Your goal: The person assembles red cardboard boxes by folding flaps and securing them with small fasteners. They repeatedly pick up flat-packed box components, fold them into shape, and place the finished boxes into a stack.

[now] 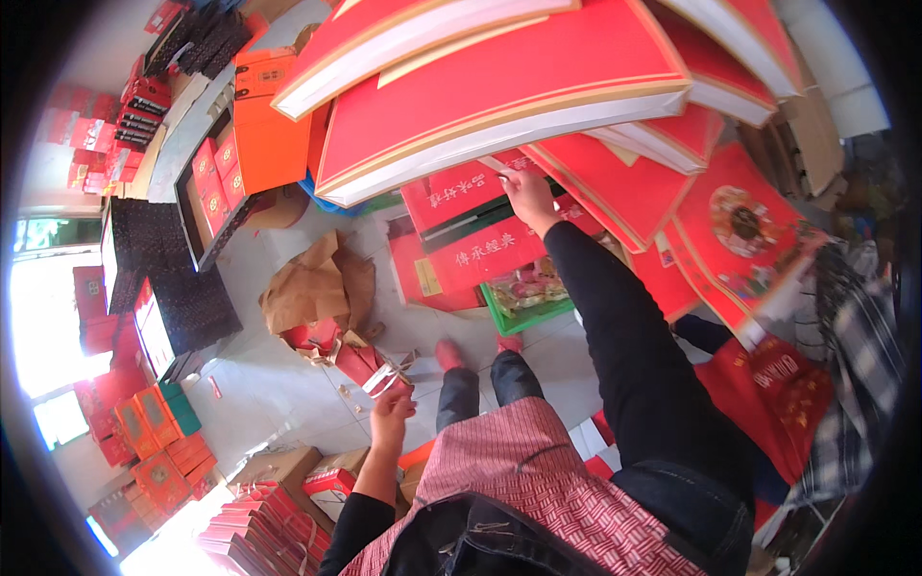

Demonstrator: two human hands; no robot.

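My left hand (390, 420) is low at the left of my apron, its fingers closed round the end of a red bundle (357, 363) with a white band. The bundle lies against a torn brown paper wrapper (317, 280), where more red pieces show. My right hand (531, 200) reaches forward, thumb and fingers pinched just under the edge of a large flat red box (519, 82). A thin pale strip shows at its fingertips; what it grips is too small to tell. Below that hand stand red cartons (480, 252) with white lettering.
Large red boxes (663, 192) lean in an overlapping pile at the right. A green crate (533, 312) of small wrapped items stands by my feet. Orange boxes (269, 134), black trays (192, 230) and stacked red bags (264, 533) line the left. A plaid cloth (850, 384) hangs at the right.
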